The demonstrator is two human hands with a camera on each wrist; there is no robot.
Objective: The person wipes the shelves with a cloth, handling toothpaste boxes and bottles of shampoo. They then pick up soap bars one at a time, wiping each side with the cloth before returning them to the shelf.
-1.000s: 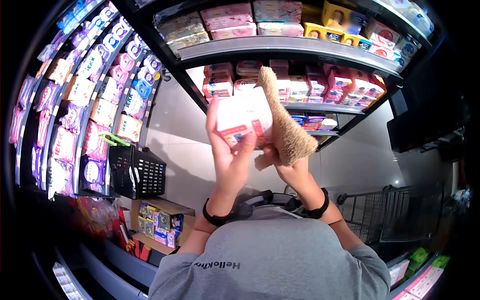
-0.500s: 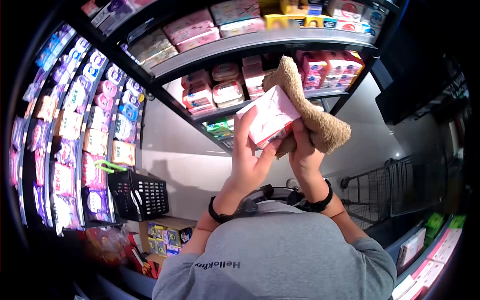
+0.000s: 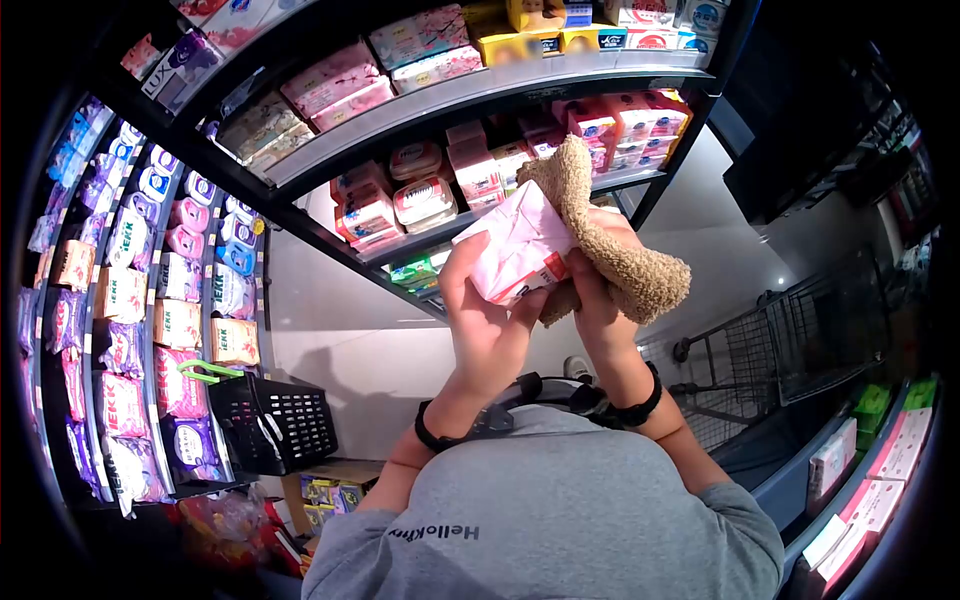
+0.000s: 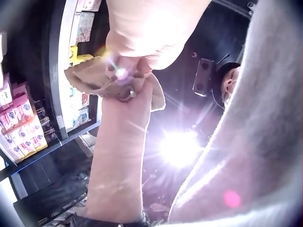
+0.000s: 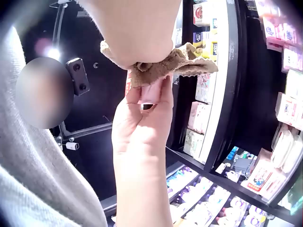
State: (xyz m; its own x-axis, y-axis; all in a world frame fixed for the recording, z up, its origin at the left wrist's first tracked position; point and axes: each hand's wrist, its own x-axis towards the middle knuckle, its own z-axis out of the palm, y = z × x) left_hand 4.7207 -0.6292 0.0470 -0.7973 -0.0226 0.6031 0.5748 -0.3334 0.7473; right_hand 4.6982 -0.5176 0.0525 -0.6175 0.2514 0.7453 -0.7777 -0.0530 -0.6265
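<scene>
A pale pink wrapped pack [image 3: 520,245] with a red printed strip is tilted in front of the chest in the head view. My left hand [image 3: 485,335] grips its left and near sides, fingers behind and thumb at the lower edge. A brown terry cloth [image 3: 640,270] is draped over my right hand [image 3: 603,318], which holds it against the pack's right side. The right thumb sits at the pack's lower right corner. In the right wrist view, the cloth [image 5: 156,71] overlaps the top of the pack, above my left hand [image 5: 144,120]. The right fingers are mostly hidden by cloth.
Ahead, a dark shelf unit [image 3: 390,110] carries boxed and wrapped goods. Packets fill the lit rack [image 3: 150,340] at left, with a black basket [image 3: 275,425] beside it. A wire cart [image 3: 740,360] stands at right. An open carton [image 3: 340,490] sits low at left.
The pack has moved right and tilted, its pale pink face now turned up. The cloth has swung further right. The head view has turned, so the shelf ahead appears further left.
</scene>
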